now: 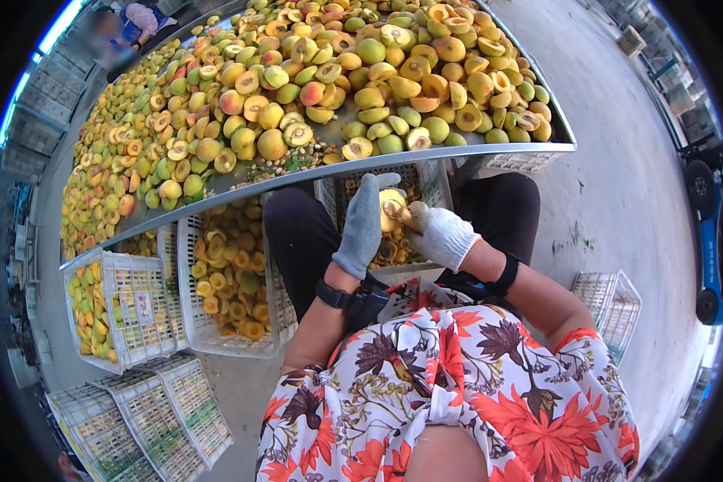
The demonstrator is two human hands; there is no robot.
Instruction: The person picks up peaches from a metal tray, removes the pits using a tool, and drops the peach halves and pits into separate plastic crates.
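Note:
My left hand [361, 226], in a grey glove, holds a yellow peach half [389, 201] with its cut face turned toward my right hand. My right hand [444, 236], in a white knit glove, is closed around a short brown tool [406, 218]. The tool's tip meets the cut flesh; its exact shape is hidden by the glove and fruit. Both hands are above a white crate [435, 186] between my knees, which contains cut fruit pieces. Just beyond them is the edge of a metal table [490, 149], heaped with halved peaches [369, 98].
White crates of peach halves [231, 281] and yellow-green fruit [88, 309] stand at left. Stacked crates [145, 422] are at lower left, another crate [610, 305] at right. A person [140, 22] is at the table's far left. Blue wheeled equipment [711, 249] stands far right.

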